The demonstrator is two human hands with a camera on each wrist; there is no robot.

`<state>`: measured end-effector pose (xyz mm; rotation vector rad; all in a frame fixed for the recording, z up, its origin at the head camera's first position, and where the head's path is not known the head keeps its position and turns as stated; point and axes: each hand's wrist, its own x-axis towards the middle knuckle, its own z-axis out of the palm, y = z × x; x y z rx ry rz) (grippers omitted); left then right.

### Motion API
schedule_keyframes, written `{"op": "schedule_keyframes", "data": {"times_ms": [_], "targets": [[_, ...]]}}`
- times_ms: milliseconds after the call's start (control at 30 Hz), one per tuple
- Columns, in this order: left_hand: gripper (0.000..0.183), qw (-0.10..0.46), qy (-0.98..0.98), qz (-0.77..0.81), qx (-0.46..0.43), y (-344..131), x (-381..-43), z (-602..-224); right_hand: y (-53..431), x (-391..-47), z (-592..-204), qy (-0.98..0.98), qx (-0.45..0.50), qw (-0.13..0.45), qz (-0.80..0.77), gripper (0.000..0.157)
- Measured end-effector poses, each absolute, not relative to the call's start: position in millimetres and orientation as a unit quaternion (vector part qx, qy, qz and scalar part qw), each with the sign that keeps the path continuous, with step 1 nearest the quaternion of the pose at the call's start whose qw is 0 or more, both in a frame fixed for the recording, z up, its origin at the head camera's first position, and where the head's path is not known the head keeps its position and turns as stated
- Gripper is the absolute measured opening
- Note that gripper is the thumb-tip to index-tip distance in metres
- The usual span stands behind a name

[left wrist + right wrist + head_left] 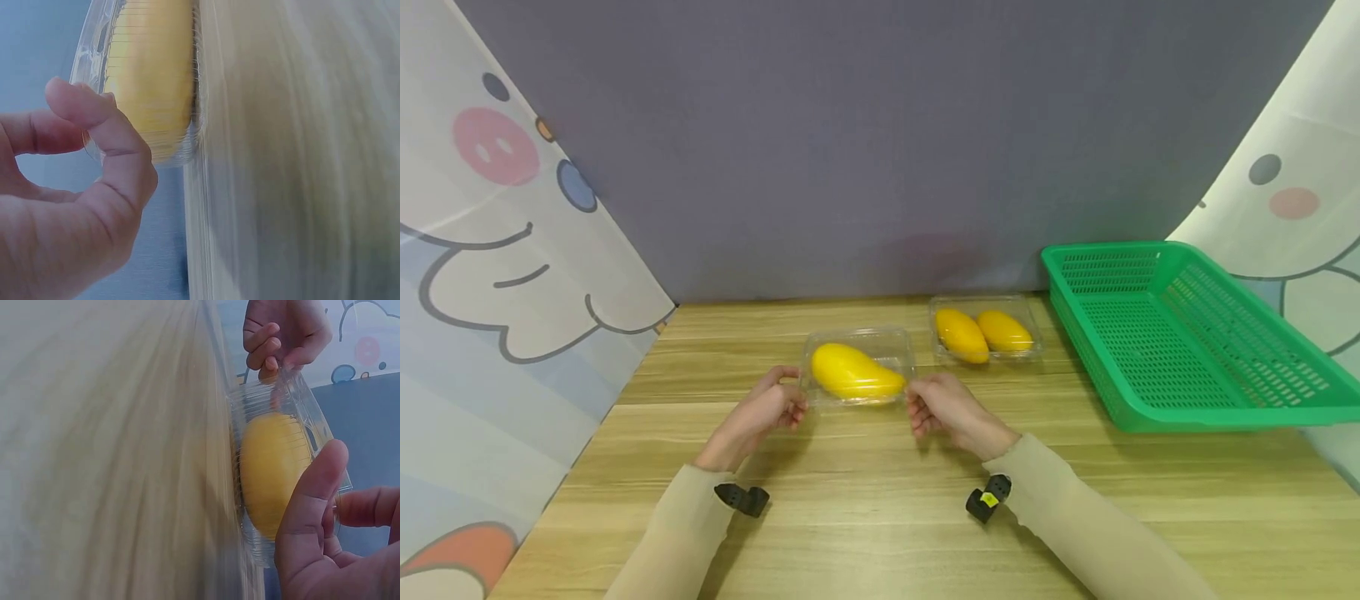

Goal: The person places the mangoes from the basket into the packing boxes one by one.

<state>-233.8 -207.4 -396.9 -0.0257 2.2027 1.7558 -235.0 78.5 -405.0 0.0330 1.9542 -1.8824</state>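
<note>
A clear plastic clamshell box (892, 344) with one yellow mango (853, 373) inside is held between the two hands. At its left end the left hand (766, 406) pinches the rim with thumb and forefinger, as the left wrist view shows close up. The right hand (953, 410) grips the near right corner; in the right wrist view its thumb (315, 487) lies along the box edge. The box looks shut, with its lid over the mango, and is level, close over the wooden table. A second clear box (1036, 333) holding two mangoes (961, 335) stands behind and to the right.
A green perforated plastic basket (1097, 367) stands at the right of the wooden table (880, 517), beside the second box. Behind the table rises a grey partition (850, 150). Cartoon-printed curtains (512, 317) hang along both sides.
</note>
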Motion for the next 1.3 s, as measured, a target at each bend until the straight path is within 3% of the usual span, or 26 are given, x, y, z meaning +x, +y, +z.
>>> {"op": "schedule_keyframes", "data": {"times_ms": [900,1300], "targets": [[0.04,0.118,0.744,0.655,-0.064,-196,-247,-399,80,-251,-406,0.705,0.039,0.197,-0.68,0.017],[0.035,0.092,0.74,0.662,-0.074,-195,-250,-402,86,-258,-409,0.699,0.022,0.197,-0.687,0.027]]}}
